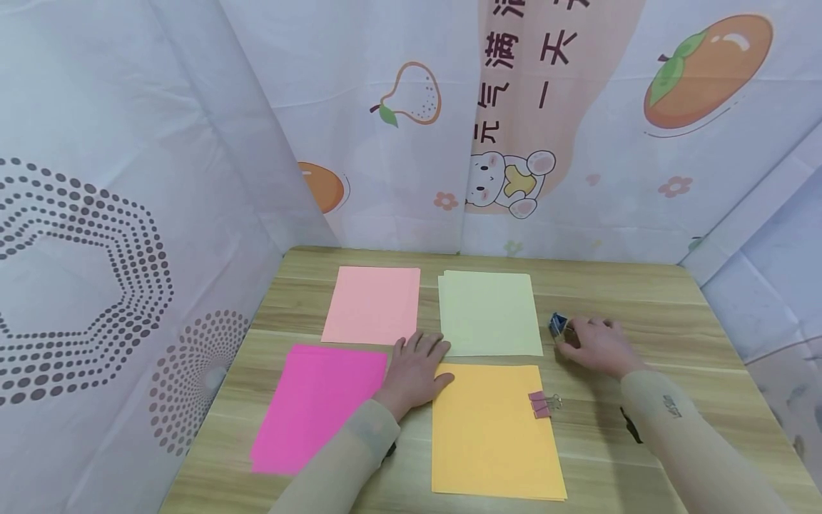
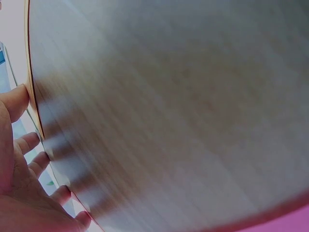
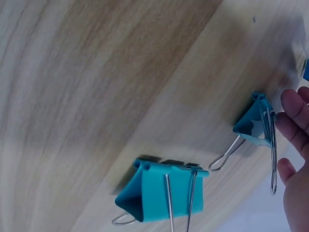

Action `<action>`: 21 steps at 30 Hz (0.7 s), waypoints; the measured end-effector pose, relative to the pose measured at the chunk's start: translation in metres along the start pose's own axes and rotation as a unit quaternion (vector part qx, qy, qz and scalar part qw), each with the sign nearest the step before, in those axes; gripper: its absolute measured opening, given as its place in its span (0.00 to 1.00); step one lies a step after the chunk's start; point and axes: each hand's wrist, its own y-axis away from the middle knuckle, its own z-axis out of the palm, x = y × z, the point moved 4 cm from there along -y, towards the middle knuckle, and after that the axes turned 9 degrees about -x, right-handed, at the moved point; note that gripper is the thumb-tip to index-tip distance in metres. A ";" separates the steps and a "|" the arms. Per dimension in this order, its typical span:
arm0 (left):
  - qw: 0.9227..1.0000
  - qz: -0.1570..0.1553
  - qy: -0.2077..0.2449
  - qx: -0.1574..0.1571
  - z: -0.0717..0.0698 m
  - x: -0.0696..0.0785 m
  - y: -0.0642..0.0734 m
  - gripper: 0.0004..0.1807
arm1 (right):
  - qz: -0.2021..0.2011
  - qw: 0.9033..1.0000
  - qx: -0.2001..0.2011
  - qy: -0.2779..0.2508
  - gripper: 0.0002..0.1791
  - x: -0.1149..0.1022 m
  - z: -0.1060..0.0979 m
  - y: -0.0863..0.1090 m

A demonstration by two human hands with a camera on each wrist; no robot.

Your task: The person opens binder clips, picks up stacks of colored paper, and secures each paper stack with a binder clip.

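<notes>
In the head view my right hand (image 1: 600,348) is at the right of the paper stacks, thumb and fingertips curled at the wire handles of a blue binder clip (image 1: 557,325). The right wrist view shows a sliver of blue clip (image 3: 306,70) beyond the fingers, cut by the frame edge. Below the hand lie a teal binder clip (image 3: 253,123), close to the fingertips, and a larger teal one (image 3: 169,191). My left hand (image 1: 414,376) lies palm down with fingers spread, between the magenta sheets (image 1: 324,403) and the orange sheets (image 1: 494,435), thumb at the orange edge.
A pink binder clip (image 1: 539,405) grips the orange sheets' right edge. Salmon sheets (image 1: 372,305) and pale green sheets (image 1: 490,312) lie further back on the wooden table (image 1: 668,307). Printed curtains (image 1: 385,178) hang behind and at the sides.
</notes>
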 end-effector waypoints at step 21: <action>1.000 -0.004 -0.010 -0.004 0.000 0.000 0.000 0.32 | 0.007 1.000 0.000 -0.009 0.24 -0.003 0.001 -0.001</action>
